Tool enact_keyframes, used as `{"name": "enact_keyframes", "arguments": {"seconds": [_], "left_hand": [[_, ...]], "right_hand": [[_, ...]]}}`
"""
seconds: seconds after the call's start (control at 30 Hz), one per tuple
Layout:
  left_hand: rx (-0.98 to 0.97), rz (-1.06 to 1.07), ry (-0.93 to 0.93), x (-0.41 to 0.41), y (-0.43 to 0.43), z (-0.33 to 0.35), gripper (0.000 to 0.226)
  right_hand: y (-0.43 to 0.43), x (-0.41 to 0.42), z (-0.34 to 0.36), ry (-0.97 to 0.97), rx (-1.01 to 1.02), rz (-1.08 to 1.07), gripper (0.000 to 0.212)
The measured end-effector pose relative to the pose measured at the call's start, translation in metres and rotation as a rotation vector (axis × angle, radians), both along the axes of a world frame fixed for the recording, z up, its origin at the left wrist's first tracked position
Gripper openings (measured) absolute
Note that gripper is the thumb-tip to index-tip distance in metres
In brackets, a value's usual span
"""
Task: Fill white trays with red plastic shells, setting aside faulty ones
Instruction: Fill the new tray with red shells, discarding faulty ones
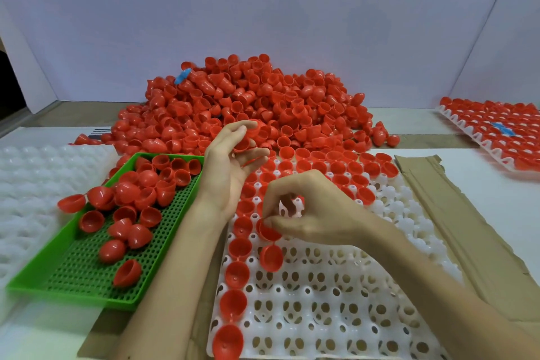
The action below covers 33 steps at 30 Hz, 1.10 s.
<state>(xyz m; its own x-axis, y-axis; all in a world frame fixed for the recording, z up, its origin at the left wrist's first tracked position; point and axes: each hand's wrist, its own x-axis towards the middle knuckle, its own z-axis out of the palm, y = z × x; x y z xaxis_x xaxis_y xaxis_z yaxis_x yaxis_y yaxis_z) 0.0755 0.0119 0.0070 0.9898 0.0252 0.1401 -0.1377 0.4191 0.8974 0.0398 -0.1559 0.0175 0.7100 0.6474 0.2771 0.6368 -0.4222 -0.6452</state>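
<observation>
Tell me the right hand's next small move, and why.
Probably seat and release the red shell that the right hand pinches into the white tray cup beneath it: the leftmost column looks full, many cups beside it are empty, and the left hand holds spare shells.

A single wide-angle view from a camera worn on the person's head. It looks forward and steeply down across the table [482,184]. The left hand [230,161] and right hand [309,213], reaching in from the bottom edge, sit close at mid-frame over the white tray [321,301]. The red shells [248,102] are heaped farther off, against the back wall [263,9].
</observation>
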Motion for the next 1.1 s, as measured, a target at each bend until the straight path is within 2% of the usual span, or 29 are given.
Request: {"name": "enact_keyframes", "arguments": {"seconds": [0.23,0.47,0.53,0.67,0.73,0.83,0.93,1.1], "left_hand": [[0.003,0.013,0.014,0.000,-0.001,-0.001,0.028],[0.034,-0.019,-0.009,0.000,-0.002,-0.001,0.043],[0.041,-0.034,-0.030,0.000,-0.002,-0.002,0.044],[0.069,-0.052,-0.113,0.000,-0.003,-0.002,0.045],[0.126,-0.033,-0.143,-0.001,-0.005,-0.002,0.043],[0.277,-0.007,-0.171,-0.003,-0.009,-0.003,0.039],[0.387,-0.063,-0.228,-0.006,-0.011,-0.001,0.039],[0.370,-0.193,-0.237,-0.008,-0.012,0.001,0.040]], "right_hand": [[0.002,-0.003,0.000,0.003,-0.140,0.039,0.008],[0.003,-0.001,-0.006,-0.057,-0.170,0.048,0.006],[0.003,0.002,-0.007,-0.116,-0.089,-0.029,0.006],[-0.003,0.009,-0.003,-0.257,0.270,-0.317,0.008],[-0.005,0.009,-0.001,-0.314,0.365,-0.385,0.008],[-0.004,0.006,0.000,-0.401,0.435,-0.458,0.008],[-0.004,0.007,0.000,-0.377,0.473,-0.473,0.012],[-0.004,0.010,-0.003,-0.316,0.435,-0.519,0.011]]}}
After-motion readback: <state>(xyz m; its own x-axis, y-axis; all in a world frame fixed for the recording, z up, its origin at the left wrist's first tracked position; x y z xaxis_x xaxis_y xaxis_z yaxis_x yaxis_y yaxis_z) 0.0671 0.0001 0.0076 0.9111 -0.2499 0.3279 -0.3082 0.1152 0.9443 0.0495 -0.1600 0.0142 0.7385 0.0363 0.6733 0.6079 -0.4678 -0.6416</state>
